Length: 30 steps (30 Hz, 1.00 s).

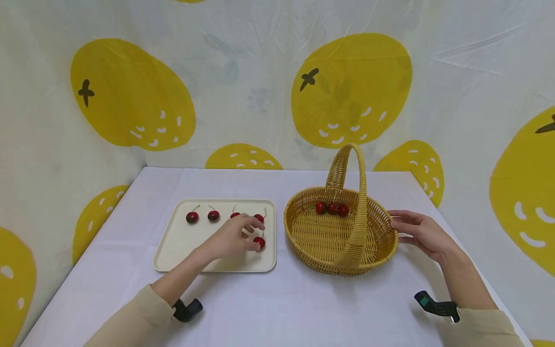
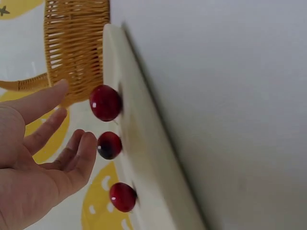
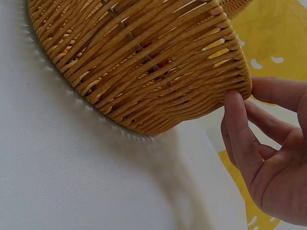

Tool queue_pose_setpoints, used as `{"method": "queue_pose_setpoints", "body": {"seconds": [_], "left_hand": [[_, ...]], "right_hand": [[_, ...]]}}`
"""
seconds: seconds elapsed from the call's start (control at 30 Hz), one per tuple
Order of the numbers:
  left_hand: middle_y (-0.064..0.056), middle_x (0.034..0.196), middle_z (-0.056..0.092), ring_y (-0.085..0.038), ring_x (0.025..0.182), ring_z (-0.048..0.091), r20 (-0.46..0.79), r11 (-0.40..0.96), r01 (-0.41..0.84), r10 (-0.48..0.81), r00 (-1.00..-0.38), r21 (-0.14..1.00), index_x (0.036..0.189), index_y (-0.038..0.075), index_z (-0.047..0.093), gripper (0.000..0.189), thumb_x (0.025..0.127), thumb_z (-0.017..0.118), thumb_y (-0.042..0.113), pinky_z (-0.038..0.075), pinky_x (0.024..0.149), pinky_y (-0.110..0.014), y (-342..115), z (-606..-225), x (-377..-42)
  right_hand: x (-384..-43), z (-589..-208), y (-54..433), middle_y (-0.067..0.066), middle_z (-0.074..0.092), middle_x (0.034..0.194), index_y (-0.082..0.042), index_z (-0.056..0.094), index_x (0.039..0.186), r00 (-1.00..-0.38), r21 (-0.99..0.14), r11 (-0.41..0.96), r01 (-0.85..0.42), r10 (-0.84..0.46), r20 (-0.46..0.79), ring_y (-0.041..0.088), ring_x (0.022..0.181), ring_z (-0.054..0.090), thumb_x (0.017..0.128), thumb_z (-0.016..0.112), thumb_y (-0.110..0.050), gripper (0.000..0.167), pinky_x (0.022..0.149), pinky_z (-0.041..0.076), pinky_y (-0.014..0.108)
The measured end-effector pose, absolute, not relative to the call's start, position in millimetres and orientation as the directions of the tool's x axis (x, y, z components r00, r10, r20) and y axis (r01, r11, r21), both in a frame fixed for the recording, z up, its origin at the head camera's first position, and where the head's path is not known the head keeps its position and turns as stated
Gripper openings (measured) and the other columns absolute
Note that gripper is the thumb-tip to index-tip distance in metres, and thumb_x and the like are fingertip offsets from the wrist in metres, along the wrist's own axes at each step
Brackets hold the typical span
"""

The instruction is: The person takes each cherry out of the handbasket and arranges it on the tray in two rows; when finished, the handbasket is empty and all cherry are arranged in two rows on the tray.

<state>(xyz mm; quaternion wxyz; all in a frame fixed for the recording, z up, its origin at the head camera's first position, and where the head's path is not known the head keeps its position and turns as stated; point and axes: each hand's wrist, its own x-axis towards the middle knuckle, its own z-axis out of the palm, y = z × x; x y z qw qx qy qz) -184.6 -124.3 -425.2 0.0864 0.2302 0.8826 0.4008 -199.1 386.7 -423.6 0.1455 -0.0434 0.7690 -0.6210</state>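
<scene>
My left hand (image 1: 234, 237) hovers over the right part of a cream tray (image 1: 173, 250), its fingers loosely bent and holding nothing. In the left wrist view, thumb and fingertips stand close beside red cherries (image 2: 105, 103). A cherry (image 1: 259, 242) is near the thumb in the head view, another (image 1: 258, 218) by the fingers; a third is partly hidden behind the hand. My right hand (image 1: 427, 236) holds the wicker basket (image 1: 299, 243) at its right rim, with one fingertip (image 3: 234, 100) against the outer wall. Three cherries (image 1: 332, 208) lie at the back inside the basket.
Two more cherries (image 1: 192, 217) with stems sit along the tray's back left. The basket's tall arched handle (image 1: 361, 207) rises over its opening. A white cloth (image 1: 277, 308) covers the table, and a lemon-print curtain (image 1: 247, 96) hangs behind it.
</scene>
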Motion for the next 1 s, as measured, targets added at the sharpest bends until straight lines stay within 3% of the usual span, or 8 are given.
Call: {"method": "queue_pose_setpoints", "body": {"seconds": [0.33,0.5,0.73,1.0], "left_hand": [[-0.012,0.112,0.067,-0.034,0.104,0.061,0.148,0.484,0.444,0.534,-0.833,0.754,0.115,0.008,0.072,0.026,0.091,0.079,0.014,0.052,0.093,-0.045,-106.4,-407.3,-188.8],[-0.004,0.113,0.068,-0.029,0.104,0.062,0.181,0.458,0.462,0.534,-0.826,0.759,0.115,0.01,0.072,0.023,0.093,0.077,0.015,0.052,0.093,-0.049,-92.3,-401.6,-192.8],[-0.013,0.118,0.067,-0.03,0.109,0.062,0.221,0.416,0.504,0.562,-0.797,0.757,0.117,0.004,0.07,0.024,0.094,0.075,0.011,0.053,0.094,-0.045,-68.2,-394.4,-203.6],[-0.007,0.119,0.067,-0.026,0.111,0.061,0.209,0.389,0.482,0.566,-0.797,0.785,0.121,0.003,0.069,0.027,0.096,0.074,0.012,0.05,0.098,-0.041,-39.1,-391.4,-218.8]], "right_hand": [[-200.3,-424.1,386.1,-0.007,0.068,0.117,0.005,0.046,0.146,-0.954,-0.961,0.251,0.119,-0.239,-0.18,0.012,0.102,0.067,0.105,0.06,-0.017,0.048,0.083,0.059,0.033],[-201.0,-424.8,387.3,-0.008,0.067,0.118,0.006,0.043,0.148,-0.953,-0.958,0.259,0.122,-0.239,-0.186,0.011,0.103,0.067,0.106,0.06,-0.018,0.052,0.084,0.059,0.033],[-202.0,-427.4,389.1,-0.008,0.068,0.117,0.004,0.045,0.147,-0.953,-0.959,0.254,0.125,-0.238,-0.187,0.011,0.103,0.067,0.106,0.06,-0.017,0.049,0.083,0.059,0.033],[-202.6,-428.7,390.2,-0.006,0.069,0.117,-0.003,0.054,0.141,-0.953,-0.968,0.226,0.111,-0.251,-0.168,0.012,0.102,0.067,0.105,0.059,-0.014,0.038,0.083,0.059,0.033]]}}
